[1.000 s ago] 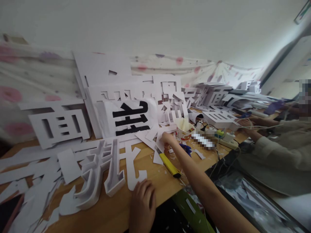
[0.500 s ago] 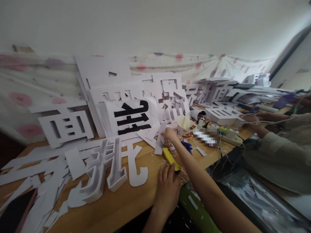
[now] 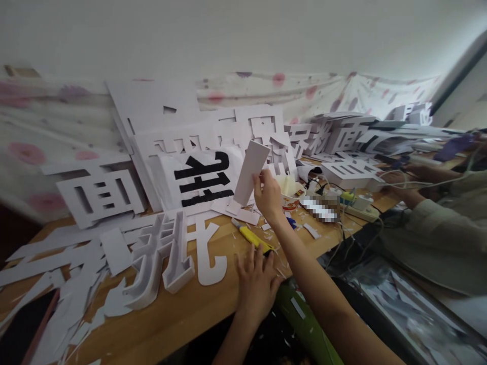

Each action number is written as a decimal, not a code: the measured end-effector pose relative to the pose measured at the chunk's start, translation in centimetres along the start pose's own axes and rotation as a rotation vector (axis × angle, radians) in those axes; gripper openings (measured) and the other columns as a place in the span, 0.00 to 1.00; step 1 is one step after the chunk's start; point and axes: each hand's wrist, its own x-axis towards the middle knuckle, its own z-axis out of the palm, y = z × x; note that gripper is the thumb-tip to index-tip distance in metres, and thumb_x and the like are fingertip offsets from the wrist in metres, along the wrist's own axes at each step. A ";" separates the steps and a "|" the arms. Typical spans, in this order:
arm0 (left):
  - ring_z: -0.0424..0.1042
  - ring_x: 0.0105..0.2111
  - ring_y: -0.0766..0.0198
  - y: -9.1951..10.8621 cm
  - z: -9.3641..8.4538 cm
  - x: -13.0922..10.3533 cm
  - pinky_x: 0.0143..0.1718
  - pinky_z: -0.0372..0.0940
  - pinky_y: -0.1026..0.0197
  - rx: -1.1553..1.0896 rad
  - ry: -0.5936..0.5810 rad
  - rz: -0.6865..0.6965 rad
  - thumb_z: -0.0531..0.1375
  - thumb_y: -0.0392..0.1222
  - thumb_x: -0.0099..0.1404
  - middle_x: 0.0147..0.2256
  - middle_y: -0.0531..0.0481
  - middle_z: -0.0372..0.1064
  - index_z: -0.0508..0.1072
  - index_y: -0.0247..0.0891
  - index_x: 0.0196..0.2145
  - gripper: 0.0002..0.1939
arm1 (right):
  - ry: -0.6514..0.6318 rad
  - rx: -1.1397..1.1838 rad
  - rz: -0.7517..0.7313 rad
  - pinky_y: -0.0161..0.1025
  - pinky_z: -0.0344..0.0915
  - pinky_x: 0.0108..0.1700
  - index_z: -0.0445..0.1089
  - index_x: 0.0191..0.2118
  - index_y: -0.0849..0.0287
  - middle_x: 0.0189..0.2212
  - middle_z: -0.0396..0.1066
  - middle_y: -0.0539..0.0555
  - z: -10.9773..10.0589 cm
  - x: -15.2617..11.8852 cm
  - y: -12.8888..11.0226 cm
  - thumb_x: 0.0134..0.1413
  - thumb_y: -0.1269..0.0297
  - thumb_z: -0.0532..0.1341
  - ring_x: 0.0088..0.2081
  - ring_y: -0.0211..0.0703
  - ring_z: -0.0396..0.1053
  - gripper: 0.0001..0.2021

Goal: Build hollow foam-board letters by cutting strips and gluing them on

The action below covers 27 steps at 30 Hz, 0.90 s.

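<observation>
Pinching a likely light, stiff, easily dented foam-board strip point(image 3: 249, 172) in right hand point(image 3: 269, 197), best held by edges, and spreading left hand point(image 3: 255, 285) near utility knife point(image 3: 250, 236).

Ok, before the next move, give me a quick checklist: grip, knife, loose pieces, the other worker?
1. White strip gripped by the right hand: ok, held raised between thumb and fingers.
2. Left hand away from the blade end of the yellow knife: ok, its spread fingers are by the black end.
3. Knife blade retracted and locked: cannot tell, too small.
4. Flat hook-shaped piece lying flat beside the walled letter: ok.
5. Work surface free of scraps: not ok, offcuts lie around the knife.
6. Co-worker's hands apart from yours: ok, off to the right.
</observation>
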 end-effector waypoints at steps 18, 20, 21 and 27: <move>0.60 0.64 0.49 -3.7 -5.0 -4.2 0.61 0.63 0.41 -0.366 0.273 -0.418 0.51 0.45 0.73 0.64 0.36 0.59 0.55 0.39 0.66 0.27 | -0.629 0.255 0.021 0.34 0.57 0.29 0.68 0.53 0.68 0.18 0.68 0.46 3.8 -7.7 -3.9 0.59 0.72 0.56 0.22 0.39 0.65 0.16; 0.61 0.64 0.48 -4.4 -4.2 -6.0 0.61 0.63 0.40 -0.321 0.266 -0.450 0.53 0.47 0.72 0.64 0.36 0.59 0.55 0.39 0.66 0.28 | -0.677 0.250 0.022 0.34 0.57 0.29 0.71 0.49 0.67 0.19 0.70 0.49 5.8 -7.7 -3.9 0.57 0.74 0.57 0.22 0.39 0.66 0.15; 0.62 0.63 0.48 -4.7 -3.8 -6.8 0.60 0.63 0.39 -0.297 0.290 -0.468 0.54 0.47 0.71 0.64 0.35 0.60 0.56 0.38 0.66 0.28 | -0.701 0.247 0.022 0.34 0.57 0.29 0.72 0.48 0.67 0.20 0.71 0.49 6.8 -7.6 -4.0 0.56 0.75 0.57 0.22 0.40 0.66 0.14; 0.68 0.59 0.51 -5.8 -3.7 -8.7 0.56 0.69 0.46 -0.167 0.492 -0.451 0.57 0.38 0.69 0.59 0.37 0.67 0.59 0.39 0.64 0.27 | -0.797 0.243 0.009 0.34 0.61 0.32 0.71 0.48 0.67 0.19 0.71 0.49 11.7 -6.1 -6.1 0.55 0.75 0.58 0.24 0.41 0.70 0.15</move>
